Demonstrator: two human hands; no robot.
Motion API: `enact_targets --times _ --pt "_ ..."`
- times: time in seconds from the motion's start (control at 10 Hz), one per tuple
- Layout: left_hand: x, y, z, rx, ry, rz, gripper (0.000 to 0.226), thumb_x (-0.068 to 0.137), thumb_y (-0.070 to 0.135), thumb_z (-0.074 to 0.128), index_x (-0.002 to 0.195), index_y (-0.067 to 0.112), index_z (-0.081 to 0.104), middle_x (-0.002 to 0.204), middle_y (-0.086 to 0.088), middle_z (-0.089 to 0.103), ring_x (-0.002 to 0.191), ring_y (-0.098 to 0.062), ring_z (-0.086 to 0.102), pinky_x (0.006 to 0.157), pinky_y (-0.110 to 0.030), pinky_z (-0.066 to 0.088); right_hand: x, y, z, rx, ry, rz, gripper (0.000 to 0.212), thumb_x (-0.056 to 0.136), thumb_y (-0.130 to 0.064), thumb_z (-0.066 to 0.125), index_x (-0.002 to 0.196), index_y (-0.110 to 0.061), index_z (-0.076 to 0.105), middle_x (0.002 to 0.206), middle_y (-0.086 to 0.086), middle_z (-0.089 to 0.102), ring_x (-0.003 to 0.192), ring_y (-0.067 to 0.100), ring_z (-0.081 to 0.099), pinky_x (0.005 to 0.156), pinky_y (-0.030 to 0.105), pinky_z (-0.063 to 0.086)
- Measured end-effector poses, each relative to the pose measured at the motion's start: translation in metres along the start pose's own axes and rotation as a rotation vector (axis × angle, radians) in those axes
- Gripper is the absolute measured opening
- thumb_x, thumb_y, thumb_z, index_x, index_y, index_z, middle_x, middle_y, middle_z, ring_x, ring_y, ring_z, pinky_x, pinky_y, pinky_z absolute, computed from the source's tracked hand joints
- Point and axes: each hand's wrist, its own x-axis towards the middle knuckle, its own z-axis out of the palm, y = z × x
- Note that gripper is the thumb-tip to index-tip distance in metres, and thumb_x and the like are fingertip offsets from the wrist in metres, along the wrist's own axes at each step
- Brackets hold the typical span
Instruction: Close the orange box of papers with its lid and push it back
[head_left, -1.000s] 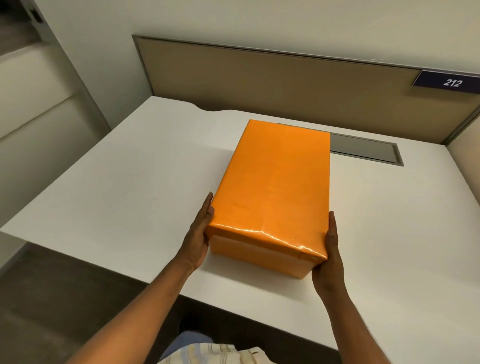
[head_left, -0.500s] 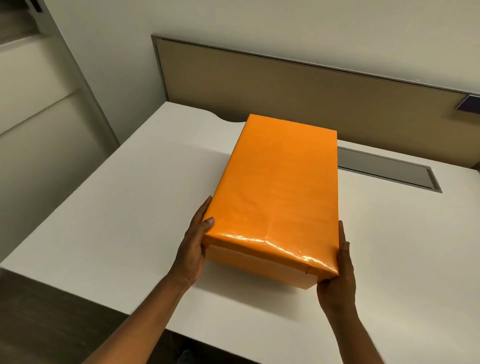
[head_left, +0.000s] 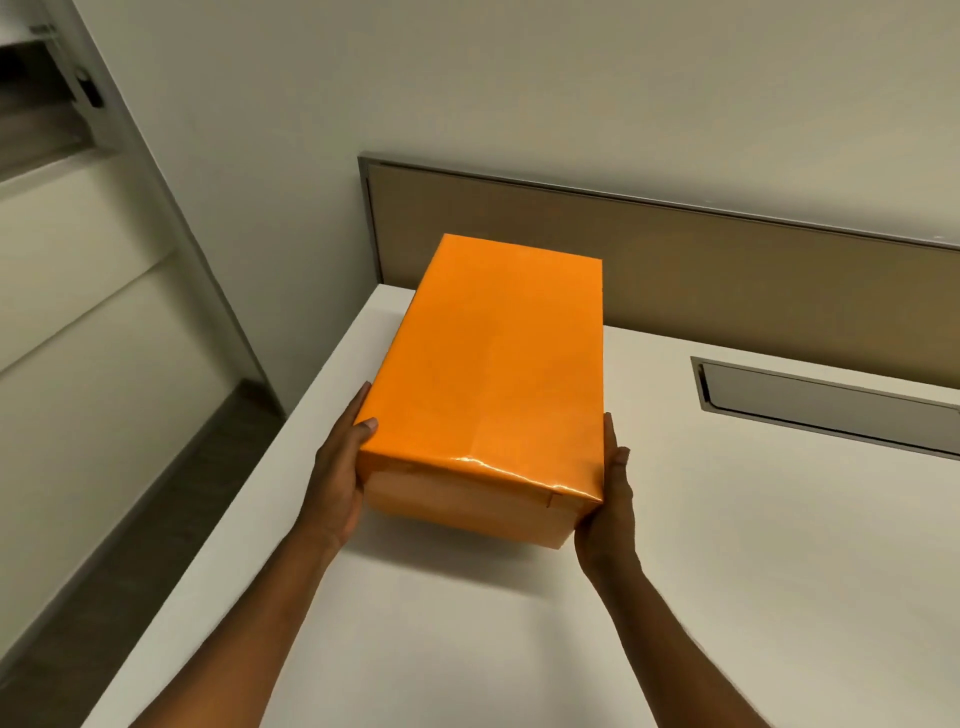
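Note:
The orange box (head_left: 493, 374) stands lengthwise on the white desk (head_left: 753, 571) with its glossy orange lid fully on; the papers inside are hidden. Its far end lies close to the tan partition. My left hand (head_left: 337, 478) presses flat against the near left side, thumb resting on the lid's corner. On the near right corner my right hand (head_left: 608, 509) presses the same way, fingers pointing up along the side. Together the hands clamp the box's near end.
A tan partition panel (head_left: 727, 270) with a metal frame runs along the desk's back edge. A grey metal cable slot (head_left: 831, 405) is set into the desk to the right of the box. The desk's left edge drops to a dark floor (head_left: 130, 545).
The box has slid away from me toward the partition and the desk's left back corner, both hands staying on its near end. The camera has shifted left.

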Motion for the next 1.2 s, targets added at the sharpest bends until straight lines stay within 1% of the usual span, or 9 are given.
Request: enact_targets --times 0.1,0.3,0.6,0.7,0.8,0.9,1.0,1.1,1.2 --pt "0.046 0.009 -0.02 0.014 0.023 -0.003 0.042 0.082 0.044 0.055 0.123 0.053 0.053 0.131 0.012 0.056 0.115 -0.018 0.056 0.074 -0.028 0.053 0.039 0.006 0.038 -0.056 0.001 -0.01 0.068 0.08 -0.068 0.034 0.143 -0.044 0.034 0.144 -0.006 0.047 0.128 0.026 0.05 0.106 0.06 0.038" --pt "0.108 0.015 -0.038 0.03 0.059 0.024 0.038 0.084 0.04 0.052 0.12 0.051 0.055 0.125 0.013 0.06 0.113 -0.016 0.057 0.075 -0.027 0.051 0.099 0.016 0.077 -0.119 -0.014 -0.02 0.085 0.057 -0.091 0.047 0.134 -0.055 0.037 0.149 -0.008 0.043 0.131 0.022 0.047 0.108 0.056 0.037" --pt "0.154 0.008 -0.05 0.043 0.096 0.015 0.033 0.088 0.032 0.049 0.114 0.049 0.061 0.117 0.015 0.065 0.109 -0.014 0.059 0.078 -0.031 0.05 0.142 0.039 0.094 -0.16 -0.019 -0.029 0.079 0.057 -0.091 0.047 0.13 -0.059 0.039 0.148 -0.01 0.045 0.13 0.019 0.048 0.108 0.055 0.038" --pt "0.162 -0.003 -0.059 0.045 0.118 0.014 0.032 0.088 0.032 0.048 0.112 0.049 0.062 0.116 0.015 0.065 0.11 -0.015 0.059 0.08 -0.034 0.049 0.143 0.05 0.098 -0.176 -0.017 -0.026 0.07 0.059 -0.091 0.044 0.124 -0.066 0.039 0.14 -0.022 0.047 0.124 0.009 0.051 0.106 0.048 0.042" --pt "0.165 -0.006 -0.06 0.063 0.121 0.026 0.032 0.086 0.036 0.049 0.113 0.051 0.06 0.119 0.014 0.064 0.11 -0.014 0.059 0.082 -0.035 0.05 0.143 0.052 0.099 -0.17 0.003 -0.016 0.068 0.059 -0.091 0.043 0.122 -0.067 0.038 0.143 -0.018 0.045 0.127 0.011 0.05 0.105 0.046 0.043" --pt "0.165 -0.01 -0.056 0.124 0.195 0.045 0.04 0.083 0.045 0.05 0.123 0.044 0.055 0.132 -0.001 0.058 0.117 -0.024 0.056 0.095 -0.046 0.047 0.143 0.049 0.098 -0.204 -0.002 -0.027 0.08 0.059 -0.092 0.041 0.131 -0.061 0.03 0.15 -0.016 0.037 0.131 0.014 0.045 0.105 0.041 0.041" --pt "0.16 -0.009 -0.051 0.179 0.296 0.067 0.059 0.08 0.054 0.053 0.134 0.031 0.049 0.137 -0.009 0.054 0.122 -0.03 0.053 0.099 -0.047 0.045 0.141 0.045 0.097 -0.269 -0.026 -0.025 0.094 0.057 -0.094 0.039 0.14 -0.053 0.023 0.15 -0.017 0.033 0.132 0.012 0.041 0.107 0.04 0.039" --pt "0.145 -0.007 -0.041 0.354 0.46 0.114 0.099 0.071 0.079 0.046 0.14 0.008 0.035 0.14 -0.027 0.044 0.126 -0.043 0.045 0.101 -0.054 0.043 0.136 0.037 0.094 -0.31 -0.055 -0.001 0.104 0.058 -0.094 0.034 0.148 -0.045 0.015 0.158 -0.012 0.024 0.137 0.011 0.032 0.112 0.044 0.032" --pt "0.132 -0.005 -0.028 0.465 0.527 0.169 0.1 0.076 0.075 0.037 0.141 0.0 0.027 0.145 -0.032 0.032 0.132 -0.046 0.036 0.106 -0.054 0.038 0.132 0.03 0.091 -0.299 -0.024 -0.007 0.092 0.068 -0.087 0.033 0.148 -0.045 0.014 0.16 -0.011 0.019 0.139 0.01 0.025 0.114 0.047 0.026"
